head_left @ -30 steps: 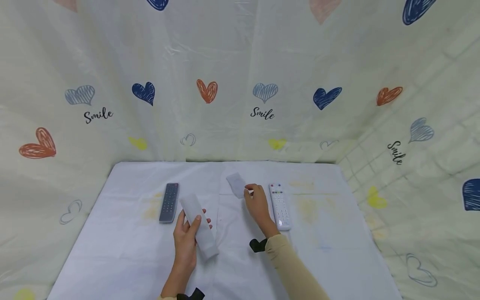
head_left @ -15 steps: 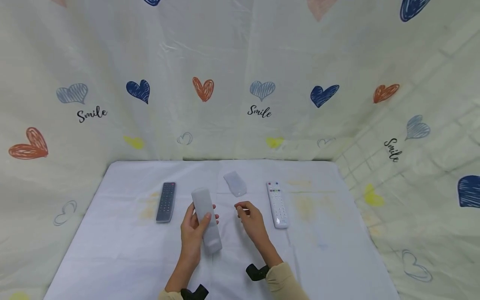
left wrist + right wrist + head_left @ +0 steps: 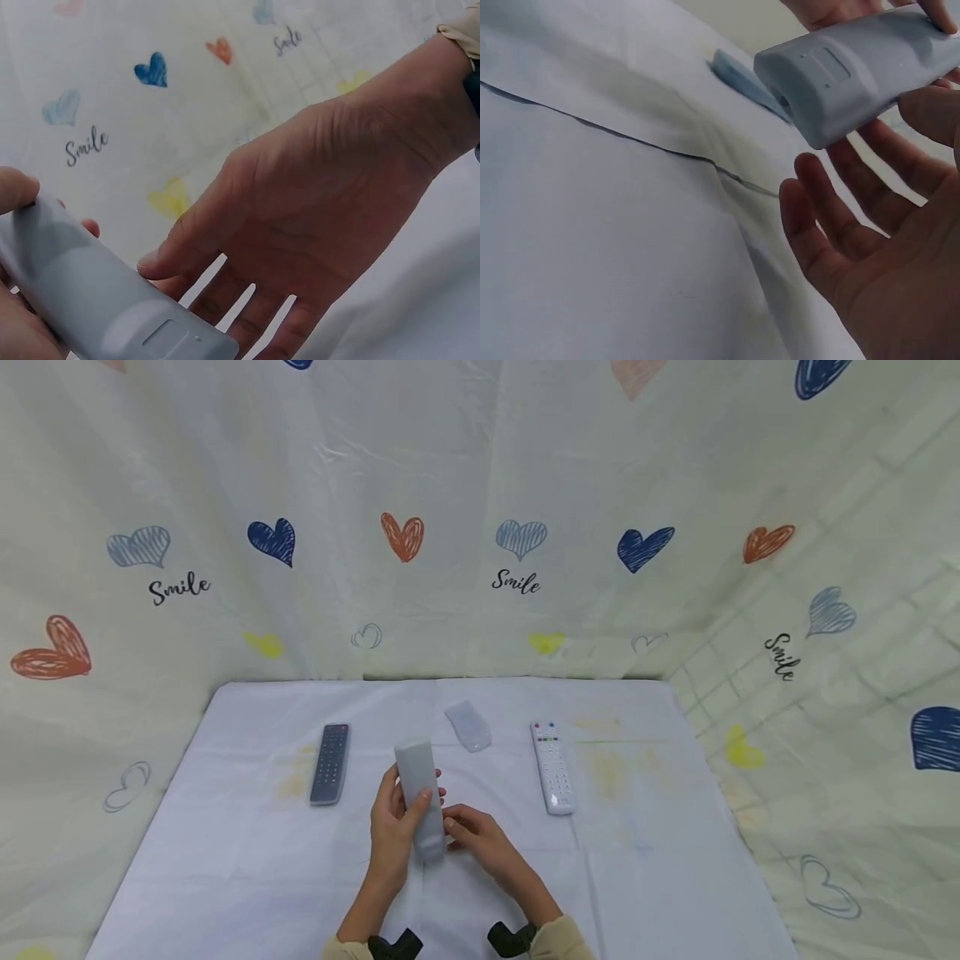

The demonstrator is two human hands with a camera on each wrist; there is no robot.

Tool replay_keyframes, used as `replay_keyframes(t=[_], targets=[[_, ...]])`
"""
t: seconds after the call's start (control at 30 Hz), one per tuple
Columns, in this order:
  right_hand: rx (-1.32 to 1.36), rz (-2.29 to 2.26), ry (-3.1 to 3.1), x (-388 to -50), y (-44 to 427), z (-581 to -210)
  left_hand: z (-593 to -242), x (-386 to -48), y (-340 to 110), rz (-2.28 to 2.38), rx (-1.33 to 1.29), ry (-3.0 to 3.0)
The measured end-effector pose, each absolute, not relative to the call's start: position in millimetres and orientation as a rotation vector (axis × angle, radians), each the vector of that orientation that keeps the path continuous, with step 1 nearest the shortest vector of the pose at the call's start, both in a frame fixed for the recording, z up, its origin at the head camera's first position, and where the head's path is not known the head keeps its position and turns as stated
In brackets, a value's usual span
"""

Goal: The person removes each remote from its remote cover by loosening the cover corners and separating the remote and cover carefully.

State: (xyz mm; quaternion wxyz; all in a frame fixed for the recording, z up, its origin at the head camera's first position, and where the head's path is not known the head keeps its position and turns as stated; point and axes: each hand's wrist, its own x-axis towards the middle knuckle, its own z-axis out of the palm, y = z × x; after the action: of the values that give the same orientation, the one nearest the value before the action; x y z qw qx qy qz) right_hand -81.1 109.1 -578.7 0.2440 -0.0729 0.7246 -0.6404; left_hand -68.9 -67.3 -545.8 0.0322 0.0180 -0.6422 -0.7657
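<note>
The gray remote [image 3: 416, 770], smooth and long, is clasped by the left hand [image 3: 392, 837] above the surface [image 3: 225, 860] in the head view; a translucent piece [image 3: 468, 727] lies beyond, between a dark remote [image 3: 330, 764] and a white remote [image 3: 552, 768]. The left wrist view shows a rectangular outline [image 3: 165, 339] near its end. In the right wrist view, the right hand [image 3: 911, 274] spreads loosely beside it.
</note>
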Motion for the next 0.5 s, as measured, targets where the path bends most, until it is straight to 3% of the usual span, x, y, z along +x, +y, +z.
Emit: replay_keyframes(t=[0.5], targets=[[-0.357, -1.788, 2.157, -77.8, 118.9, -582.5, -524.3, -66.9, -75.0, -2.286, 0.083, -2.290]])
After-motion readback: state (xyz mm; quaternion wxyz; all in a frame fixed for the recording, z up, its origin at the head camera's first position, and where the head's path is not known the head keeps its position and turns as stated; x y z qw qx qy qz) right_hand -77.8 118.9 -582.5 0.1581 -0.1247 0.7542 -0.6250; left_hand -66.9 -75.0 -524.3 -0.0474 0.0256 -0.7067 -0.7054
